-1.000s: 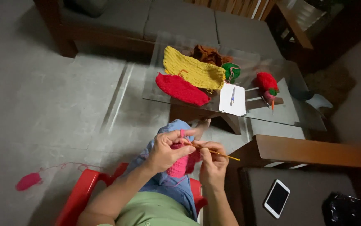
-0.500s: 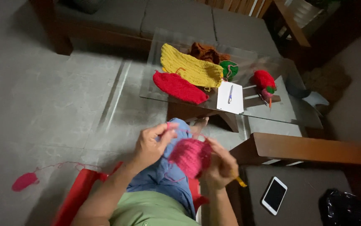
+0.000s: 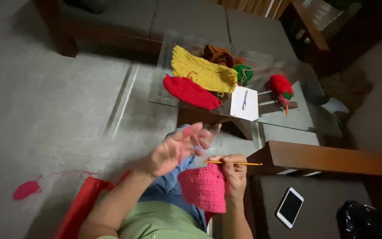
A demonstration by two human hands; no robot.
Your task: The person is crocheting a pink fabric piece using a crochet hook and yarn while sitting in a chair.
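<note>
My right hand pinches a thin yellow crochet hook and also holds the top edge of a pink crocheted piece that hangs below it. My left hand is raised to the left of the hook, fingers spread and blurred, with a strand of pink yarn running over them. A small pink yarn ball lies on the floor at the far left, its strand trailing toward me.
A glass table ahead carries yellow, red, brown and green crocheted pieces, a white paper with a pen and a red strawberry-like piece. A phone lies on a seat at right. I sit on a red chair.
My left hand has let go of the pink piece and lifted up and left. The pink piece now hangs from my right hand, and the hook is level again.
</note>
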